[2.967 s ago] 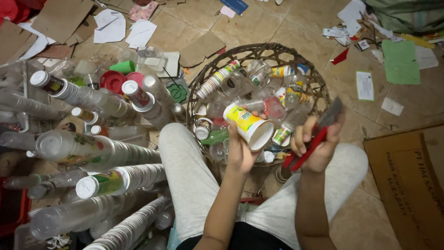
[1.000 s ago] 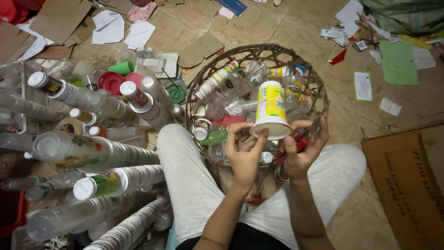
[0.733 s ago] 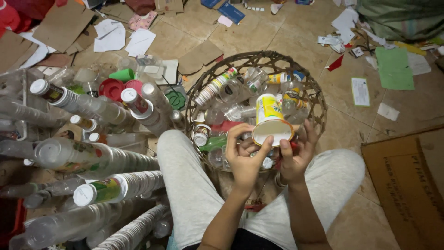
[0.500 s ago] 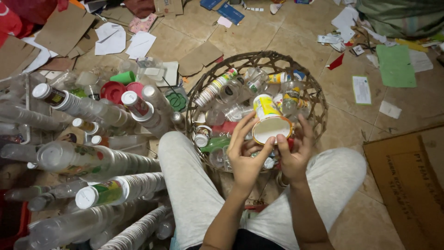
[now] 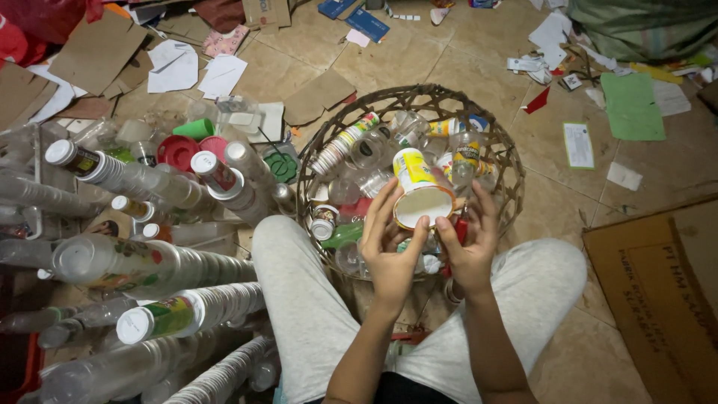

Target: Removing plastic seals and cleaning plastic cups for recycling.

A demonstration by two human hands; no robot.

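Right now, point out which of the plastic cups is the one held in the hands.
The yellow-and-white printed plastic cup, gripped between left hand and right hand, open mouth toward the camera; the others lie in the woven basket or stacked at left.

Tiled floor (image 5: 449, 60); basket (image 5: 516, 187), cardboard (image 5: 658, 292), paper scraps (image 5: 176, 63).

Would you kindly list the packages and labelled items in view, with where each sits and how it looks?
Plastic cup: held in both hands over the basket, yellow-and-white printed wrap.
Labelled bottles: in the woven basket, striped sleeves.
Cardboard box: floor at right, brown, printed.
Paper slip: tiled floor, white with green edge.
Stacked cups: left, clear with colourful bands.
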